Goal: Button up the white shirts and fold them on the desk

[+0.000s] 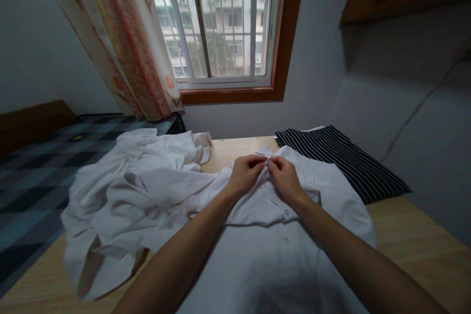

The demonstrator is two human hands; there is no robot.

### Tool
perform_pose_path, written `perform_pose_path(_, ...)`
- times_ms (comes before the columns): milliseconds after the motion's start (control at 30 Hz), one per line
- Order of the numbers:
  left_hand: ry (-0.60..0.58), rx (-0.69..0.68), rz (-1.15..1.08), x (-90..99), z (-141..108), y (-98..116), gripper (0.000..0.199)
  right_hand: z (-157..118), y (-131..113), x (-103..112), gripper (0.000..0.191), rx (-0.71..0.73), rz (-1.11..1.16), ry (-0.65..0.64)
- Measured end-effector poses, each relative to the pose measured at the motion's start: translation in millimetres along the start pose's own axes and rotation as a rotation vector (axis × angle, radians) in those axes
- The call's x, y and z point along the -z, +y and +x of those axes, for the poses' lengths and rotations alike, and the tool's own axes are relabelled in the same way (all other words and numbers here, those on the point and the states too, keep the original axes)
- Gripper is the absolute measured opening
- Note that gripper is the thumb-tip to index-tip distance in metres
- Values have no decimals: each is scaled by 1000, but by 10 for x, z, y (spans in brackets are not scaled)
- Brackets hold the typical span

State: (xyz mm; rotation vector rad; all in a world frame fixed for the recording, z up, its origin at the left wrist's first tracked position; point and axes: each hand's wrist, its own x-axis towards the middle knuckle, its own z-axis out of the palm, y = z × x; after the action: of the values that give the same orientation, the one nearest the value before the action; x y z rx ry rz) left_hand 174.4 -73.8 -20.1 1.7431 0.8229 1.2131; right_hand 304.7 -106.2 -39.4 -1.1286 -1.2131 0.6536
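A white button-up shirt (253, 206) is spread on the wooden table, its collar end toward the window. My left hand (247, 171) and my right hand (284, 176) meet at the collar, thumbs and fingers pinched on the cloth from either side. Whether a button sits between the fingertips is too small to make out. Lower on the front, a shirt button (286, 212) shows to the right of the middle. To the left lies a crumpled heap of white garments (125, 196), which runs up against the spread shirt.
The wooden tabletop (412, 235) shows at right. A black striped pillow (342, 162) lies at the back right against the wall. Left of the table is a bed with a checked sheet (33, 171). A curtain (128, 34) hangs beside the barred window (221, 24).
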Motion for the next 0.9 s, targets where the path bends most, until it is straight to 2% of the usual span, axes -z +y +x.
perform_pose_path(167,42,-76,160,-14,-25,33,9,-36,13,-24,28,-26,51,-20)
perform_pose_path(233,25,-69,161,-28,-22,34,6,-37,18,-23,30,-23,34,-18)
perform_pose_path(333,31,-31,125,18,34,-25,6,11,40,4,30,-43,55,70)
perform_pose_path(467,285,0,320,257,158,-105,10,163,22,119,33,-123,219,256)
perform_pose_path(567,395,-39,534,386,171,36,21,255,-73,212,35,-143,311,264)
perform_pose_path(633,339,-127,638,352,117,231,23,275,-160,244,35,-129,352,228)
perform_pose_path(733,56,-163,728,156,-13,504,17,253,-278,241,33,-97,385,191)
perform_pose_path(800,-116,-117,785,21,-87,584,13,228,-329,223,31,-78,394,183)
perform_pose_path(900,-172,-88,812,-67,-125,557,7,209,-357,204,29,-60,391,188)
